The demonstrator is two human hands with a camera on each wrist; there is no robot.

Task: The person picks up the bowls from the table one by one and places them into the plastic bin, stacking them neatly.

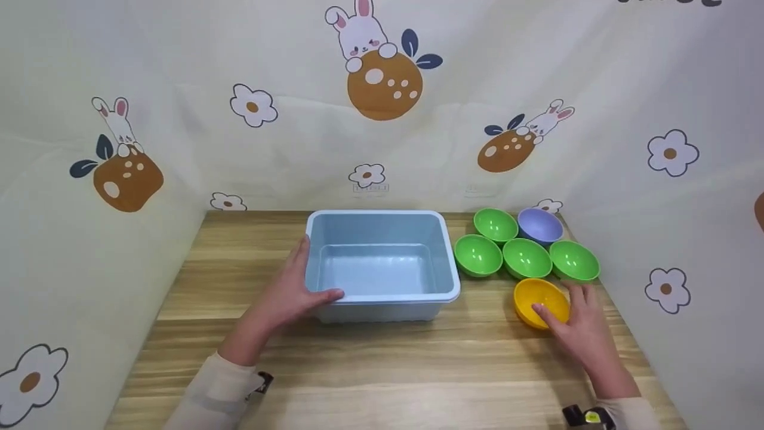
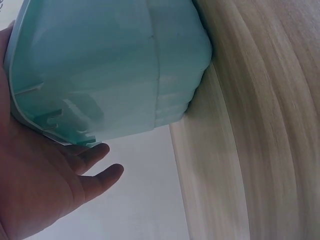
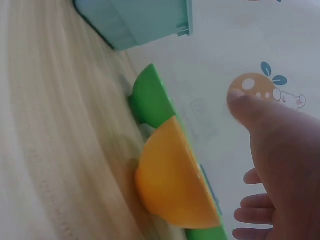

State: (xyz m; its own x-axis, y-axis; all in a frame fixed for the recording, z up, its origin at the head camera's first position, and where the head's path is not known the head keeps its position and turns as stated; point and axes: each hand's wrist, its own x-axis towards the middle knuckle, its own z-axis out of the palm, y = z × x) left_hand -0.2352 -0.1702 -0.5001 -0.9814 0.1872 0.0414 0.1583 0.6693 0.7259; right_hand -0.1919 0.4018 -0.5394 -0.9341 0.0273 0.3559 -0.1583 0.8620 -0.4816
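My left hand (image 1: 292, 289) rests at the near left corner of a pale blue plastic tub (image 1: 382, 297). Its thumb lies across the front rim, and the other fingers extend along the outside, as the left wrist view shows. At the right, my right hand (image 1: 585, 325) reaches over a yellow bowl (image 1: 540, 301), thumb above its inside and fingers by its right rim. In the right wrist view the hand, thumb and fingers spread, stands apart from the yellow bowl (image 3: 172, 180).
Behind the yellow bowl stand several green bowls (image 1: 527, 258) and one purple bowl (image 1: 541, 226), close together right of the tub. All stand on a wood-grain table (image 1: 418, 370). A printed cloth (image 1: 286, 155) surrounds the back and sides.
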